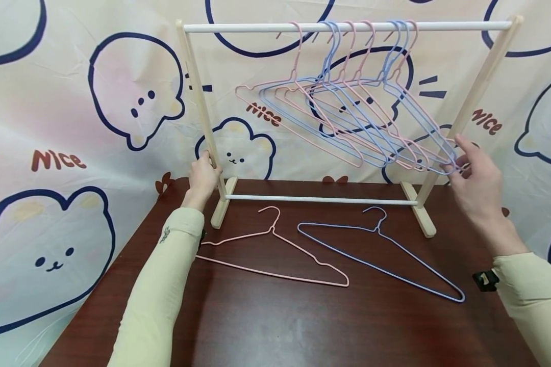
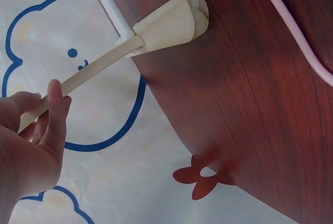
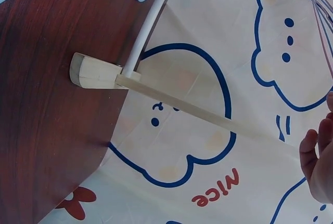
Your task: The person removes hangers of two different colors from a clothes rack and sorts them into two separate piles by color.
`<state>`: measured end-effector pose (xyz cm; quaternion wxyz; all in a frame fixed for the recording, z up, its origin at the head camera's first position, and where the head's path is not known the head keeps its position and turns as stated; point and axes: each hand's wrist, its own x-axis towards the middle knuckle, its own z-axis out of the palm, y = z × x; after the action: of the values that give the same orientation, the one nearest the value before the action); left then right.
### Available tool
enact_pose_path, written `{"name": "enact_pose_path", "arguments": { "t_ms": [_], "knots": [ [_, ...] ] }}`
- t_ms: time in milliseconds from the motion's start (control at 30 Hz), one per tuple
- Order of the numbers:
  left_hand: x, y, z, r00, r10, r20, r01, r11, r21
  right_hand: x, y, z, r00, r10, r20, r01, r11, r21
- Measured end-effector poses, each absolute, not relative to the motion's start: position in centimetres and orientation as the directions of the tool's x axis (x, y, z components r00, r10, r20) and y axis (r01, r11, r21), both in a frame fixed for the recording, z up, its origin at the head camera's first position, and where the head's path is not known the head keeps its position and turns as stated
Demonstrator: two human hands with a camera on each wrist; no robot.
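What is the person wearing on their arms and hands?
Both arms are in long, pale yellow-green sleeves. The left sleeve has a small dark mark near the cuff. By the right sleeve cuff sits a small black clip or strap, and a bit of black shows at the left cuff too. The left hand and right hand are bare, with no gloves or rings to see.

You see pink and blue hangers (image 1: 349,112) on a pale wooden rack (image 1: 202,112), a dark reddish-brown desk (image 1: 275,316), and a cream bear-print backdrop (image 1: 73,102).
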<state>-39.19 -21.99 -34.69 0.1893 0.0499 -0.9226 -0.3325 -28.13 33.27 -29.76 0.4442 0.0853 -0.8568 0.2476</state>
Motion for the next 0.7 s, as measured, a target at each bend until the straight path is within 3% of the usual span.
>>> {"name": "enact_pose_path", "arguments": {
  "t_ms": [333,700],
  "knots": [
    [-38.89,-21.86,-34.53,-0.929,-0.225,0.293,0.019,0.763,0.646,-28.18,33.3,-30.63,-0.495,0.111,0.862,-0.378,0.865,-0.329],
    [-39.15,-21.94,-34.59,-0.932,-0.219,0.287,0.031,0.744,0.667,-27.66,32.91,-30.52,-0.405,0.226,0.886,-0.405,0.824,-0.395]
  ]
}}
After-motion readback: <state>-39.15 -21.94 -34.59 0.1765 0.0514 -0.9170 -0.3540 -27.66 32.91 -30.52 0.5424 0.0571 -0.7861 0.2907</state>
